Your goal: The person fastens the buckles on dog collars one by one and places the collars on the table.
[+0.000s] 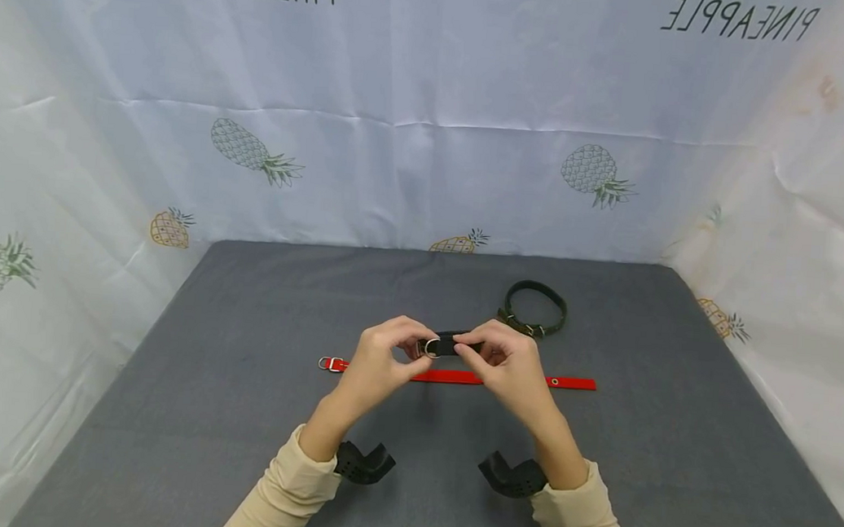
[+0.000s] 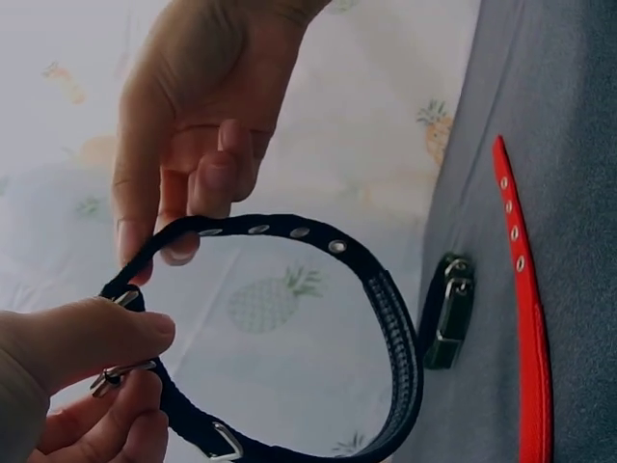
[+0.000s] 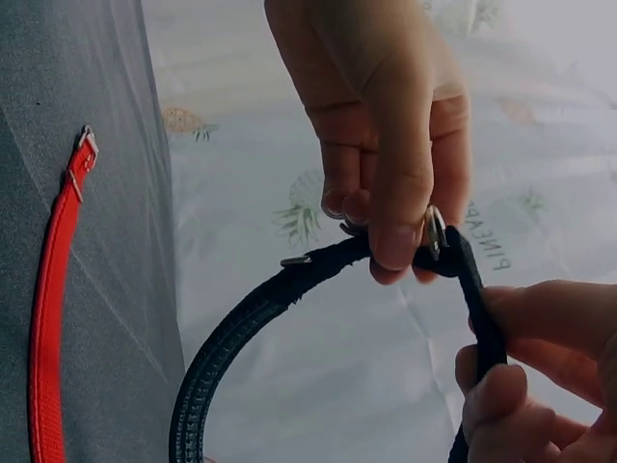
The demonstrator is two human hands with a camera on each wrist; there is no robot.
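Black eyelet collar (image 2: 410, 386): held up off the gray tabletop (image 1: 421, 492), bent into a loop, near its middle. Pinched at the buckle hardware (image 2: 104, 386) by the left hand (image 1: 386, 357), with thumb and fingers closed on the strap; pinched just beside it, thumb against fingers, by the right hand (image 1: 509, 366). Cannot tell depth of threading at the strap end, owing to covering fingers. Guard against pull-out, likely upon early loosening of either pinch. Guard against a twisted loop, likely from uneven wrist rotation, and against a misaligned eyelet (image 2: 337, 247), likely with fingertips blocking the view. On lowering, avoid snagging on the red collar (image 1: 451, 376) laid lengthwise below. Watch for the dark green collar (image 1: 562, 316) just beyond the right hand. Favor the wider room to either side and toward the sleeves (image 1: 284, 491); treat the far edge (image 1: 357, 251) as well apart, backed by the pineapple-print curtain (image 1: 436, 68)
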